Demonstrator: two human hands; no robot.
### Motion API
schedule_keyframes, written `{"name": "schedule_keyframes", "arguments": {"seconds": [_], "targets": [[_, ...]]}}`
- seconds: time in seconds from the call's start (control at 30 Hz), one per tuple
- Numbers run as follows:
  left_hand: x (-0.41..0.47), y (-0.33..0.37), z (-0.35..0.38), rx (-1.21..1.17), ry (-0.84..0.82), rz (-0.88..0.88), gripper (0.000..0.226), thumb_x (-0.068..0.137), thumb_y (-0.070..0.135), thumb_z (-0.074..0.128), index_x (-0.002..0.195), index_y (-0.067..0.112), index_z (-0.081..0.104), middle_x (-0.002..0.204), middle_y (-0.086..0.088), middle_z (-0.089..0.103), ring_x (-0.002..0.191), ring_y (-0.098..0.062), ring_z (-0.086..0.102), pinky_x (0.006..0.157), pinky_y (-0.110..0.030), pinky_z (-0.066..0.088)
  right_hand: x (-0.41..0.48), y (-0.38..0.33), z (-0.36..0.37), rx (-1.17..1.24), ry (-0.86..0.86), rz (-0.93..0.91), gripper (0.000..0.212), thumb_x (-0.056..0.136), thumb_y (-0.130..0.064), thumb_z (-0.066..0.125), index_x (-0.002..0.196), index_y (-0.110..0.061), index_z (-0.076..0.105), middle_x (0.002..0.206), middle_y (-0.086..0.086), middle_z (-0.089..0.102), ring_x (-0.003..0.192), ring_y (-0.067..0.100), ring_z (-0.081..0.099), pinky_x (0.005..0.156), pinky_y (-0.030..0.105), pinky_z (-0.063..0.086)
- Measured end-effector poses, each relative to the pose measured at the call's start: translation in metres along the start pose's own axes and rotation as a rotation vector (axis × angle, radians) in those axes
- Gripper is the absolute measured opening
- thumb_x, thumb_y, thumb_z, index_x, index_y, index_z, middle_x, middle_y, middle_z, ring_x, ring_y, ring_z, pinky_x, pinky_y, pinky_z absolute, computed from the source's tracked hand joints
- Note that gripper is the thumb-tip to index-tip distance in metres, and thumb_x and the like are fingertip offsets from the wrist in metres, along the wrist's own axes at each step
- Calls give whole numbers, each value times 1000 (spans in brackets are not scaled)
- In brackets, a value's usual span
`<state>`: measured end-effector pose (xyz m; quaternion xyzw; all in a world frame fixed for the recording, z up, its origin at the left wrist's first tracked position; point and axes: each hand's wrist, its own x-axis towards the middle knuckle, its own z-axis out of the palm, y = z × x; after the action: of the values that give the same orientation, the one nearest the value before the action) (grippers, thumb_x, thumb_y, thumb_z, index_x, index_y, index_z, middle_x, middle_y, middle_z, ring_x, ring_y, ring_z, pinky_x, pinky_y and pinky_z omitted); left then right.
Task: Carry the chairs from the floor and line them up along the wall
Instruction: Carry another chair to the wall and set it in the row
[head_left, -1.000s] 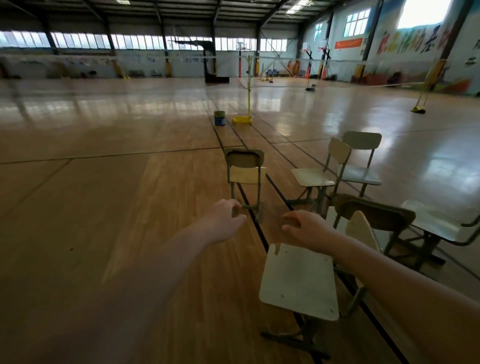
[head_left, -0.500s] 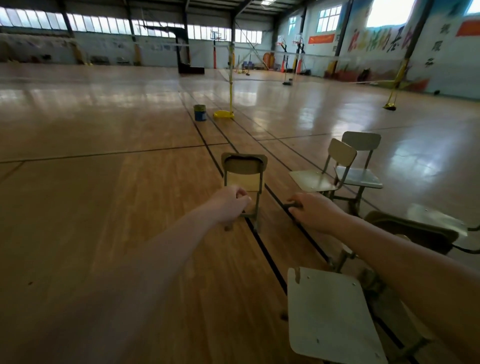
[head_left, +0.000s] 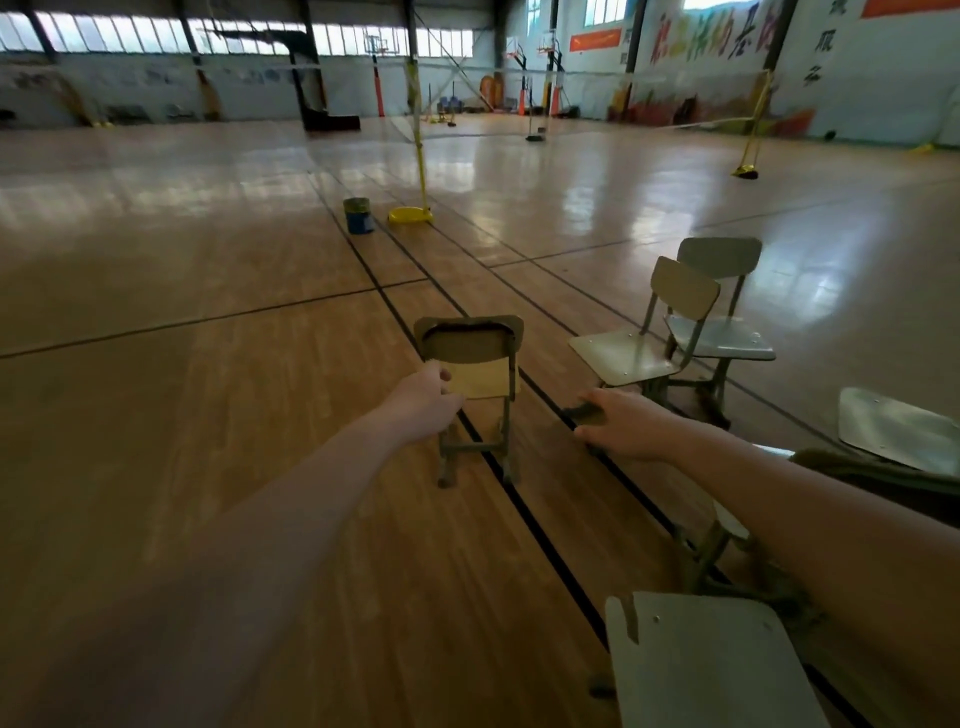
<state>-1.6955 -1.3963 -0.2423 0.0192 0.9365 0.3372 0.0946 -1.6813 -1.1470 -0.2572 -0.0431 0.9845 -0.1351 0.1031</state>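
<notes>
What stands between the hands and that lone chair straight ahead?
Nothing visible. The left hand overlaps the seat edge of the chair; only bare floor lies between the right hand and it.

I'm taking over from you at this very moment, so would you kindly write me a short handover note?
Left hand: stretched forward, fingers curled at the left edge of the olive-backed metal chair with a yellowish wooden seat. I cannot tell whether it grips the chair.
Right hand: stretched forward, fingers curled over a dark patch I cannot identify.
Chairs: all stand on the wooden gym floor. A beige chair and a grey chair stand to the right. A pale chair seat is at bottom right.
Done: nothing in view is lined up.
Left: carrying and lining up every chair.
</notes>
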Motion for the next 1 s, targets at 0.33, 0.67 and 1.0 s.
{"name": "schedule_keyframes", "arguments": {"seconds": [0.33,0.67,1.0], "targets": [[197,6,-11,10,-70,-73,36,99,38,46,130,19,43,103,2,58,85,-17,59,79,-37,52,194,36,-29,141,5,78,61,99,-45,48,151,-19,30,149,9,42,135,26,42,109,41,37],[370,-60,-43,-10,-111,-171,36,100,41,42,127,16,46,100,1,50,89,-16,51,84,-36,45,364,3,-19,115,-221,72,44,100,-36,50,138,-14,49,136,7,53,123,22,51,99,32,41],[529,-85,-54,-226,-219,-230,40,98,38,50,131,17,47,124,-5,52,112,-23,53,97,-43,47,518,24,-12,693,-239,519,49,100,-45,45,140,-15,44,117,6,58,101,23,56,92,45,49]]}}
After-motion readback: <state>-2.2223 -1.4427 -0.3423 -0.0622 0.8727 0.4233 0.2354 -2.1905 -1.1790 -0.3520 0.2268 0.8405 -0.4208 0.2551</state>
